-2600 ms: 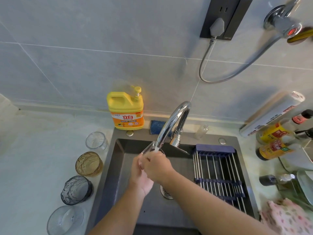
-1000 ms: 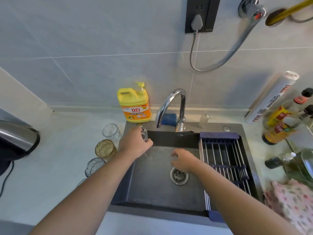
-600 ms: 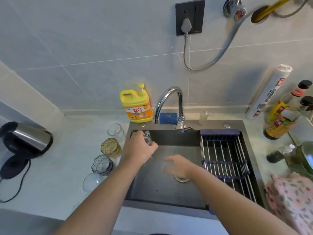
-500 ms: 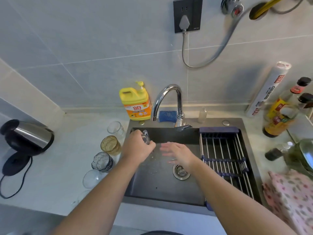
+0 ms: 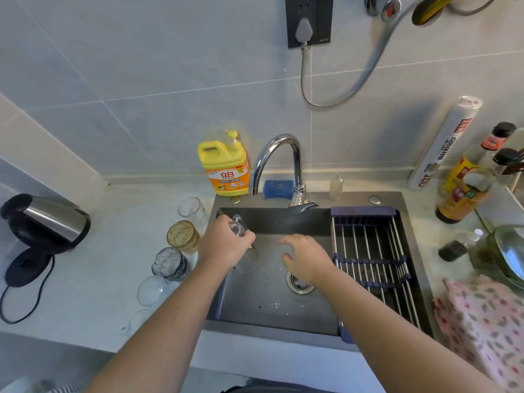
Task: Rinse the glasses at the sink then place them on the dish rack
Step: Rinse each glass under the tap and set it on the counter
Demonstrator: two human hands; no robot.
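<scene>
Clear glass is in the left hand, whose fingers curl round it from above. It hangs tilted over the left part of the sink, near the left wall. The right hand hovers just beside it over the basin, above the drain, with fingers spread and loosely bent, gripping nothing. The two hands do not touch.

A rack of metal bars lies across the right part of the sink. The tap arches from the back rim toward the left. Behind the sink stand a yellow soap jug and a blue sponge.

On the counter left of the sink runs a row: a tumbler at the back, then an amber glass, a grey glass and a goblet nearest the front. A kettle is further left, and a floral cloth lies to the right of the rack.
</scene>
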